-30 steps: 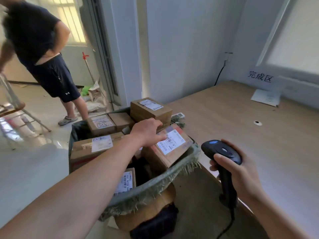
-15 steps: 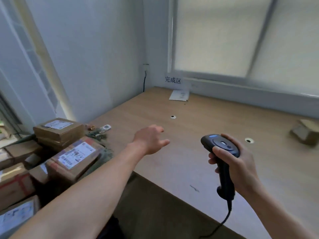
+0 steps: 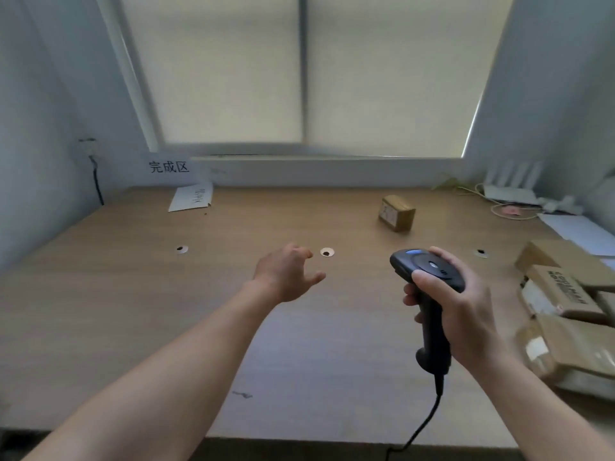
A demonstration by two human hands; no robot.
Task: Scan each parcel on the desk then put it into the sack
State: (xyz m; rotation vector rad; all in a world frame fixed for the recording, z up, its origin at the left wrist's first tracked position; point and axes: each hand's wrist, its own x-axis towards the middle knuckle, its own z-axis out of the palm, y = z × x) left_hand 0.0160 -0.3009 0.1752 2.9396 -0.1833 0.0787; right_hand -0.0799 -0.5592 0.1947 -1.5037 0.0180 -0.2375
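Left hand (image 3: 286, 274): fingers loosely spread and empty above the pale wooden desk (image 3: 133, 311). Right hand (image 3: 459, 314): wrapped round the black corded handheld scanner (image 3: 427, 271). Beyond both sets of fingertips stands a small brown cardboard parcel (image 3: 397, 212), probably light and rigid; grasp it across opposite faces. Far left of the fingers, a white paper wall sign (image 3: 169, 167) reads "完成区".

Wood, cardboard, plastic
The desk (image 3: 133, 311) looks matt wood-grain laminate; parcels (image 3: 565, 294) at the desk's right edge are brown cardboard (white paper labels (image 3: 539, 299)); the scanner (image 3: 429, 271) is black plastic, faintly glossy.
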